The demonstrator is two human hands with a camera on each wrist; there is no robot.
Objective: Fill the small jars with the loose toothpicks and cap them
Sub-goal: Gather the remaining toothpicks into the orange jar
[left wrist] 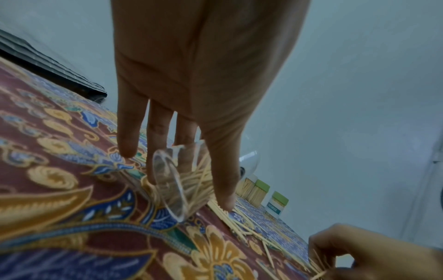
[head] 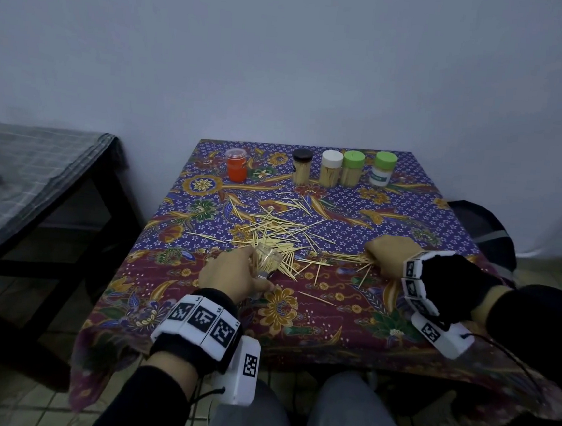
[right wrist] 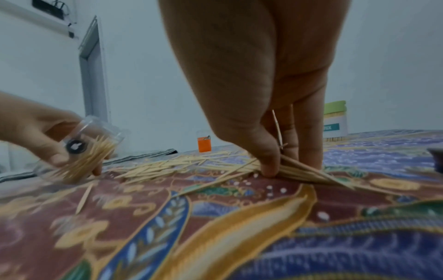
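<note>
Toothpicks (head: 281,228) were scattered all over the patterned tablecloth (head: 348,320), mostly in a loose heap between the two hands and a bit beyond them. Left hand (head: 230,274) had its fingers wrapped round a clear jar (head: 266,258), tipped over on its side just off the cloth, uncapped and already partly full of picks. In the left wrist view you could see the jar's clear base (left wrist: 170,186) facing the camera with the sticks bunched inside. Right hand (head: 392,256) was down on the cloth well off to the side of the jar, thumb and fingers pinching a small bundle of toothpicks (right wrist: 309,173) against the fabric. Way past both hands, along the far edge, stood a row of capped jars: black lid (head: 301,166), white lid (head: 331,168), and two green lids (head: 353,168) (head: 384,169), all packed with picks. An orange jar (head: 236,164) sat apart, beyond the left hand.
</note>
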